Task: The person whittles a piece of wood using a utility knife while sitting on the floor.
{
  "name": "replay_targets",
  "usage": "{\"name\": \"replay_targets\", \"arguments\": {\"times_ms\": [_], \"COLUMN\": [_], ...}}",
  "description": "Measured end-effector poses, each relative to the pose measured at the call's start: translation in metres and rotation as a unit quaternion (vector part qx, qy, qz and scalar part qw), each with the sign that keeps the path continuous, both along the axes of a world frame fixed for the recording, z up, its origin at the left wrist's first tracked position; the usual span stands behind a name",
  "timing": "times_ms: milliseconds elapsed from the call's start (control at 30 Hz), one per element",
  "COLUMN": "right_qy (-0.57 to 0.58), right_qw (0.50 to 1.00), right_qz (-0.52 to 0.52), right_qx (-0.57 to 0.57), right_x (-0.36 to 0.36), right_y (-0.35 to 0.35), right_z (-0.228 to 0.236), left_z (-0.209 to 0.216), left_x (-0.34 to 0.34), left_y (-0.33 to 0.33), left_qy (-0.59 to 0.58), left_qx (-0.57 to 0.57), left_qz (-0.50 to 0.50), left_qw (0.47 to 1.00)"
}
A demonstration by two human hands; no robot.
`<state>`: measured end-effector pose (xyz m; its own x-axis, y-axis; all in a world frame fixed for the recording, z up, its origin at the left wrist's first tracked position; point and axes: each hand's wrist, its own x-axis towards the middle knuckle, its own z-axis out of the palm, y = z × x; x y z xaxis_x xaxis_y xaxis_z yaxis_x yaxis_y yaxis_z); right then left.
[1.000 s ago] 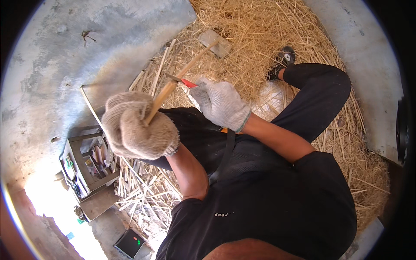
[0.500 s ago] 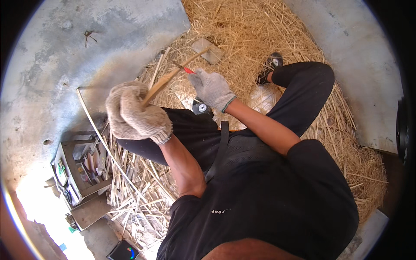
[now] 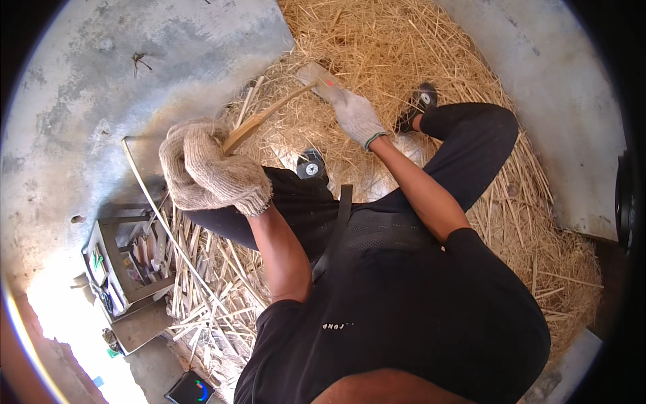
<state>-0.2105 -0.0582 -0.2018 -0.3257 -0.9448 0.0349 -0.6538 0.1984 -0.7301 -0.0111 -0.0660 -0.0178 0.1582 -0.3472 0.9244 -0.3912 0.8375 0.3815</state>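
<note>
My left hand (image 3: 205, 168), in a thick beige knit glove, is closed around the near end of a thin bamboo strip (image 3: 269, 114). The strip runs up and to the right toward my right hand (image 3: 353, 114), which wears a grey glove and grips a small tool with a red handle (image 3: 328, 82) at the strip's far end. The tool's blade is hidden against the straw. Both hands are held out over my black-trousered legs, above a pile of straw (image 3: 404, 60).
A grey concrete floor (image 3: 101, 81) lies to the left. A metal toolbox (image 3: 128, 262) with small tools stands at lower left beside split bamboo sticks (image 3: 208, 283). A long thin strip (image 3: 158, 215) curves past it. A small wheel-like part (image 3: 311, 167) rests on my lap.
My right hand has slid away along the strip, from close beside the left hand out toward the straw. The left hand has stayed gripping the strip's near end.
</note>
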Motion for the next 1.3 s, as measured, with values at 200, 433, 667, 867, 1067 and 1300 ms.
{"name": "replay_targets", "arguments": {"times_ms": [200, 433, 667, 867, 1067, 1300], "right_qy": [-0.13, -0.042, -0.008, -0.185, -0.066, -0.018], "right_qw": [0.973, 0.996, 0.995, 0.975, 0.987, 0.979], "right_qz": [0.125, 0.061, -0.014, 0.088, 0.103, 0.024], "right_qx": [-0.142, -0.048, 0.094, -0.082, -0.101, 0.203], "right_x": [0.05, 0.049, -0.021, 0.043, 0.062, -0.019], "right_y": [0.025, 0.01, -0.004, 0.018, -0.001, -0.024], "right_z": [0.088, 0.035, -0.069, 0.049, 0.016, -0.118], "left_z": [-0.014, -0.012, -0.009, -0.038, -0.044, -0.006], "left_x": [0.006, -0.009, -0.008, 0.029, 0.034, 0.001], "left_y": [-0.02, -0.01, -0.024, -0.041, -0.037, -0.026], "left_qy": [-0.1, 0.145, 0.107, 0.001, -0.027, 0.074], "left_qx": [-0.092, 0.049, -0.059, -0.138, -0.126, -0.055], "left_qz": [0.052, -0.051, -0.209, 0.027, 0.196, 0.103], "left_qw": [0.989, 0.987, 0.97, 0.99, 0.972, 0.99]}}
